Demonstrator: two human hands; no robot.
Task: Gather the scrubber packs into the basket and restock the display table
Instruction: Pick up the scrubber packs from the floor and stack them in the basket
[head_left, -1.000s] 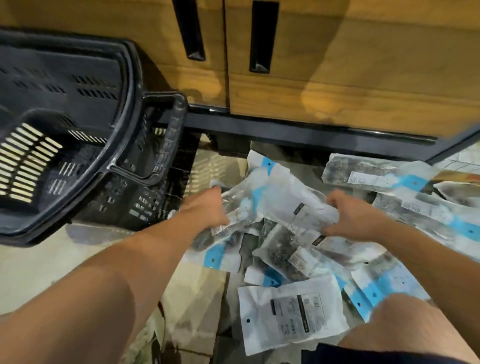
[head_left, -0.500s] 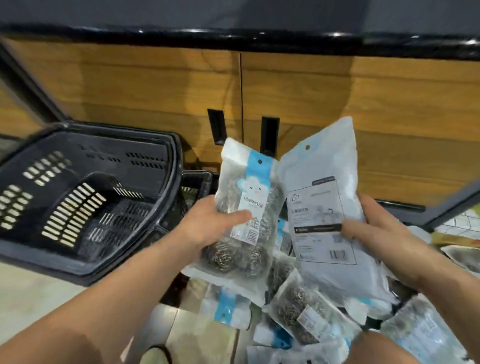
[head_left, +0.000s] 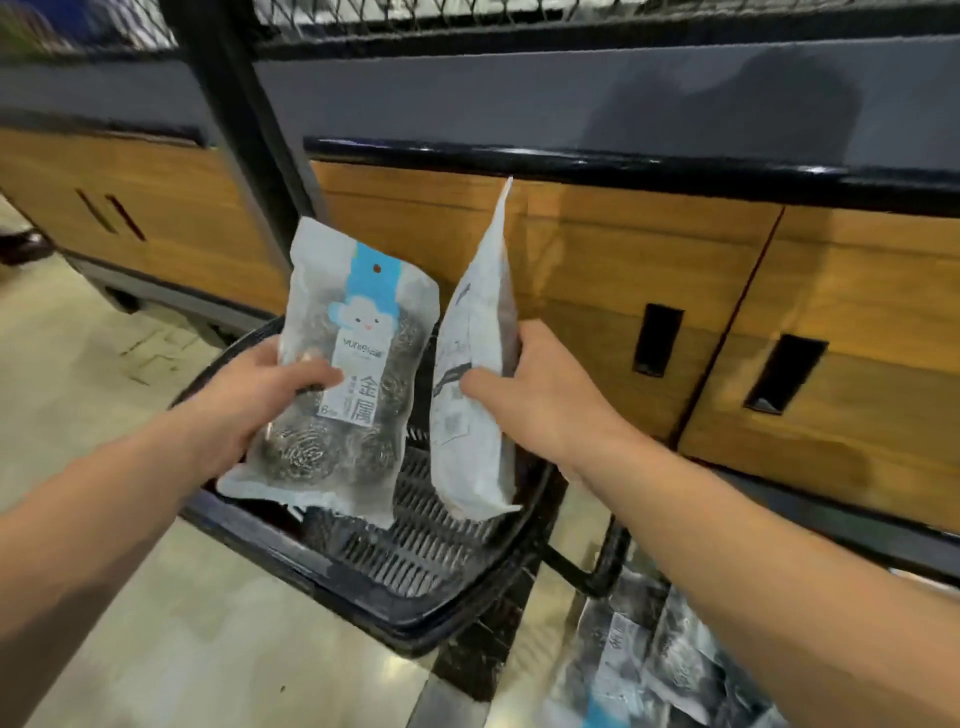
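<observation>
Head cam, only view I've got. Left hand (head_left: 249, 405) is clamped on a front-facing pack (head_left: 353, 374), thumb across the label, steel scrubbers visible through the film. Right hand (head_left: 540, 395) grips a second pack (head_left: 472, 389) at mid-height, turned nearly edge-on to me, printed back showing. Both packs hang upright over the basket (head_left: 415, 608), lower corners just above its slotted bottom, not released. The basket sits on the floor (head_left: 182, 649) against the wooden cabinet doors (head_left: 597, 260). The part of its bottom I can see carries no packs; the rest is hidden behind the two held ones. Loose packs (head_left: 654, 660) lie in a heap on the floor lower right, just beside the basket handle. My read on progress: early in the gather step, these look like the first two going in, the heap is left to collect, and the restock isn't begun. Versus a second ago: both hands were down in the heap grabbing. Half a second ago the two packs were lifted in front of the cabinet, flat toward me, with the basket off to the left. Now they're centred over the basket and the right one has rotated edge-on.
</observation>
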